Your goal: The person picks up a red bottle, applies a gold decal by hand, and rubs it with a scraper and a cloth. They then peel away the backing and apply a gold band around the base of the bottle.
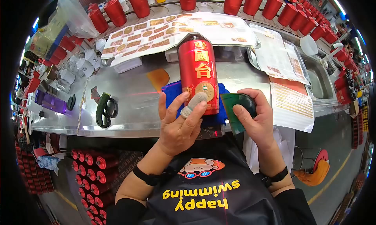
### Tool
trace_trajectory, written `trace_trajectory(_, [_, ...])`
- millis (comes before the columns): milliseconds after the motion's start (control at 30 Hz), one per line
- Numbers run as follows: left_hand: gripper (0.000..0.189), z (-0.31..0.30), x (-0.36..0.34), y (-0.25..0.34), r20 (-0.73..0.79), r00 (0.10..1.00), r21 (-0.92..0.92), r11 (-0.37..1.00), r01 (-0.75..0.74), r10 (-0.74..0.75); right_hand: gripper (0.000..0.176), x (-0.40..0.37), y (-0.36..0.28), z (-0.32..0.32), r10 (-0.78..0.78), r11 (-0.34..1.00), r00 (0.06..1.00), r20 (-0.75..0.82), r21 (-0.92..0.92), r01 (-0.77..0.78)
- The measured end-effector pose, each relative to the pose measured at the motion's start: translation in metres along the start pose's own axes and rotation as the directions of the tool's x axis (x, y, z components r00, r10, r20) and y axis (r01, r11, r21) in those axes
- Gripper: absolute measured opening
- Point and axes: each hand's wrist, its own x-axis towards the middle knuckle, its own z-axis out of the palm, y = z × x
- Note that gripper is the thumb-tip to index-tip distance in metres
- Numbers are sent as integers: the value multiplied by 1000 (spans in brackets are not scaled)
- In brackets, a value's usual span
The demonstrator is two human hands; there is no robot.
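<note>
A red bottle (198, 64) with gold characters and a round gold emblem lies on a blue cloth (224, 114) on the metal table. My left hand (182, 125) is at the bottle's lower left, fingers spread, one finger wearing a pale cover that lies over the emblem's lower edge. Nothing is seen held in it. To the right of the bottle, my right hand (256, 117) grips a green translucent scraper (234, 121) between thumb and fingers, its straight edge turned toward the bottle.
Sheets of gold labels (145, 37) lie behind the bottle, with more sheets (291, 101) at right beside a sink (319, 78). Red bottles (139, 4) line the back. At left are a green-black strap (102, 110), a purple bottle (51, 102) and white cups (84, 64).
</note>
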Motion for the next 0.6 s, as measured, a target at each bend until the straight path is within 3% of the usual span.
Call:
trace_trajectory(67, [45, -1, -5, -2, -18, 1000, -24, 1000, 8, -9, 26, 5, -3, 5, -56, 996, 998, -18, -73, 54])
trace_trajectory(100, [45, -1, -7, -2, -30, 999, -50, 998, 30, -32, 27, 12, -4, 7, -237, 950, 971, 24, -204, 237])
trace_trajectory(167, [45, 0, -8, 1, -44, 997, -86, 994, 61, -65, 28, 31, -6, 11, -544, 712, 821, 174, -421, 562])
trace_trajectory(200, [45, 0, -9, 2, -47, 996, -92, 993, 72, -76, 31, 36, -8, 14, -604, 614, 756, 251, -458, 643])
trace_trajectory(300, [49, -4, -13, 2, -63, 990, -106, 988, 115, -122, 38, 28, -26, 15, -511, 631, 722, 467, -367, 684])
trace_trajectory(333, [51, -4, -15, 2, -67, 988, -112, 985, 135, -143, 29, 31, -27, 10, -466, 711, 721, 513, -267, 650])
trace_trajectory(433, [52, -3, -17, 4, -68, 984, -148, 978, 151, -162, 22, 44, -15, 12, -103, 967, 956, 275, -197, 161])
trace_trajectory(467, [51, -3, -17, 4, -56, 985, -154, 976, 155, -165, 21, 53, -4, 17, -278, 911, 957, 84, -292, 290])
trace_trajectory(500, [51, -4, -16, 3, -49, 985, -157, 975, 158, -168, 23, 59, 0, 15, -344, 865, 938, 40, -375, 334])
trace_trajectory(567, [51, -4, -17, 2, -48, 983, -172, 971, 167, -177, 23, 56, -3, 13, -256, 929, 966, 46, -265, 259])
trace_trajectory(600, [51, -1, -20, 2, -52, 982, -186, 968, 168, -180, 22, 47, -2, 17, -130, 985, 988, 78, -108, 138])
